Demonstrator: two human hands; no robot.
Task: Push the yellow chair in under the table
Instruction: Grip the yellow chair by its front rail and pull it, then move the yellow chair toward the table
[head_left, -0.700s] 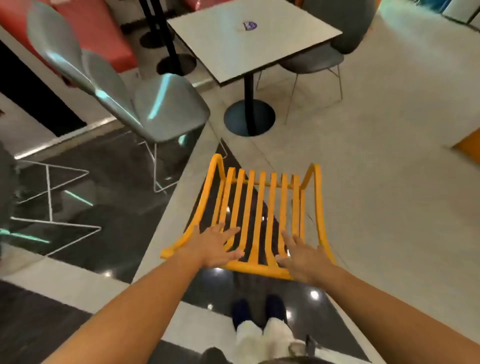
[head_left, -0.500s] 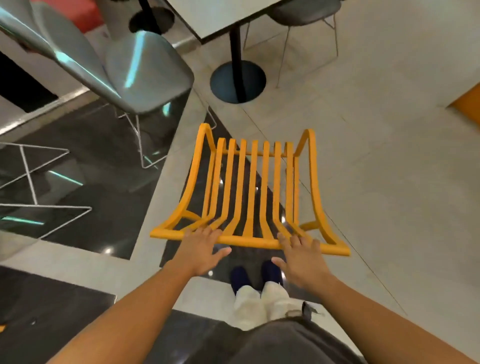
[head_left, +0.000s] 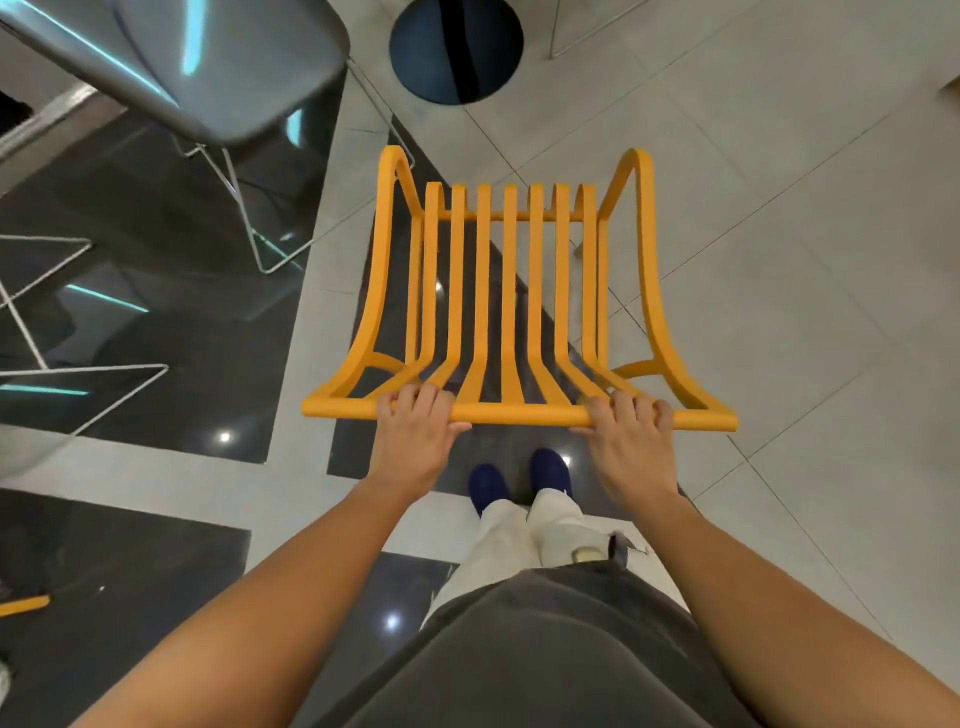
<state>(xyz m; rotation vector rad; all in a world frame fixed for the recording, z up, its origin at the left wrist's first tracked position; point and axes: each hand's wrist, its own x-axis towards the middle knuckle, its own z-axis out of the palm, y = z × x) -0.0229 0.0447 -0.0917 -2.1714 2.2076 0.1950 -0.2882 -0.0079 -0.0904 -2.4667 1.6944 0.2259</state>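
At the middle of the frame, the left hand (head_left: 415, 431) and right hand (head_left: 631, 434) were wrapped tight around the top bar of the yellow chair (head_left: 511, 301). A crooked push could bump the grey chair (head_left: 208, 67) at upper left or the table's round base (head_left: 456, 49) at the top.

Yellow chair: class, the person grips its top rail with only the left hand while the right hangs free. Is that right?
Not quite. In the head view both hands grip the yellow chair by its top rail: left hand and right hand. Neither hangs free.
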